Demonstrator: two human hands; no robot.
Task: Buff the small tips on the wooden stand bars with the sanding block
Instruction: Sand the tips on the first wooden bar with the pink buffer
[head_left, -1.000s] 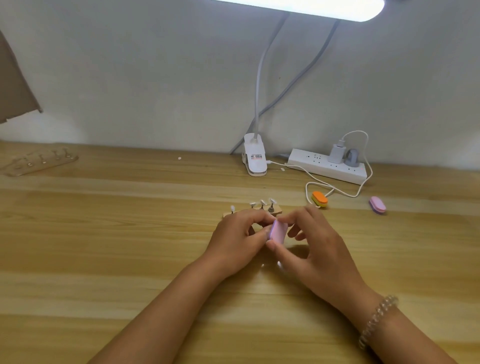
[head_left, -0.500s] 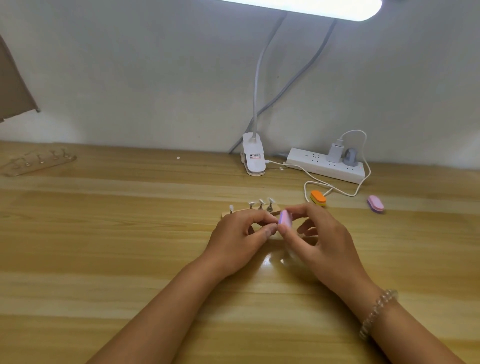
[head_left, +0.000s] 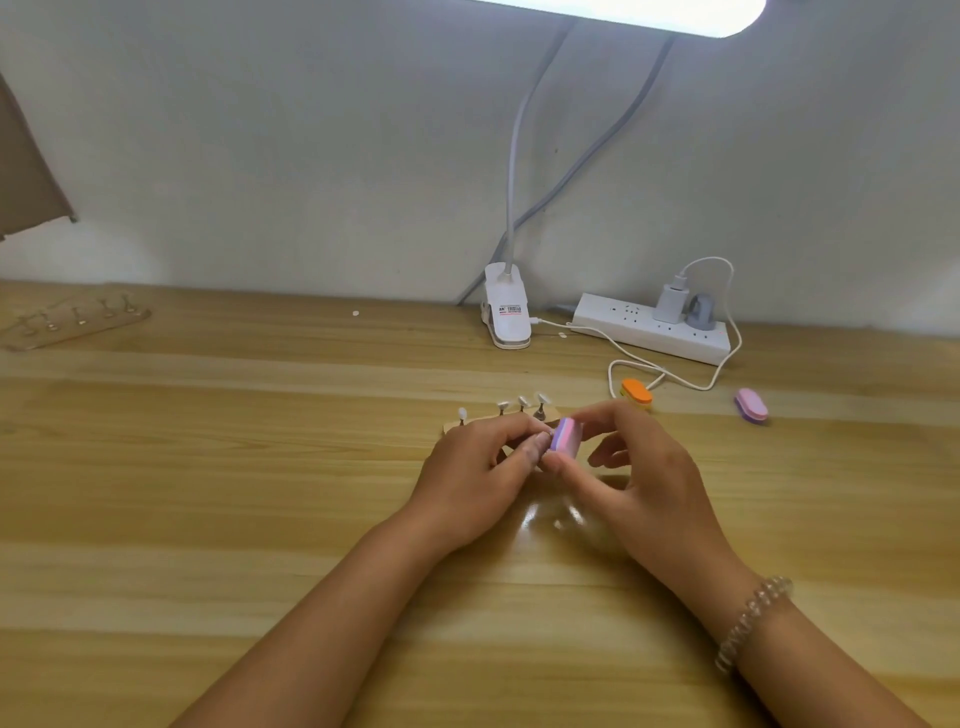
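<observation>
Gripping right hand holds pink-lilac sanding block.

A pale wooden tabletop runs back to a white wall. At the far edge stands a white clip lamp base, its lit bar-shaped lamp head overhead. Just to its right lies a white power strip holding a white charger plug and a grey plug. A thin white cable loops nearer, beside an orange oval block; a pink-and-purple oval block lies further right.
</observation>
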